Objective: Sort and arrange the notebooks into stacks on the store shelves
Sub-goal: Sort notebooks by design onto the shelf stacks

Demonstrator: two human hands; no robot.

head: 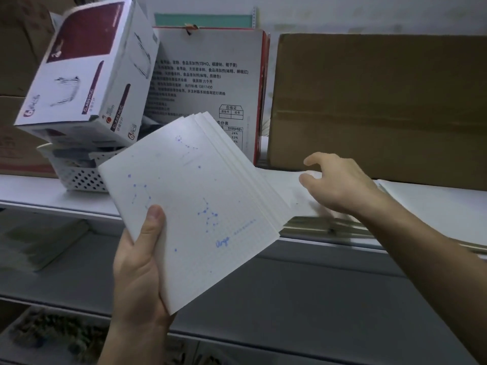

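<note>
The left hand [137,275] grips a fanned stack of white notebooks [195,206] by its lower corner, with the thumb pressed on the star-printed cover and the other fingers hidden beneath. At three o'clock from the stack, the right hand [334,183] hangs over loose notebooks [282,183] lying on the shelf [31,191], fingers loosely bent and spread; whether they touch is unclear. A brown carton [382,101] stands at one o'clock.

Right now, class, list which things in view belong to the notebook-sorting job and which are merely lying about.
Job: notebook stack, left hand, shelf notebooks, right hand, shelf.
Lying about: mug box, white basket, printed box, brown carton.
</note>
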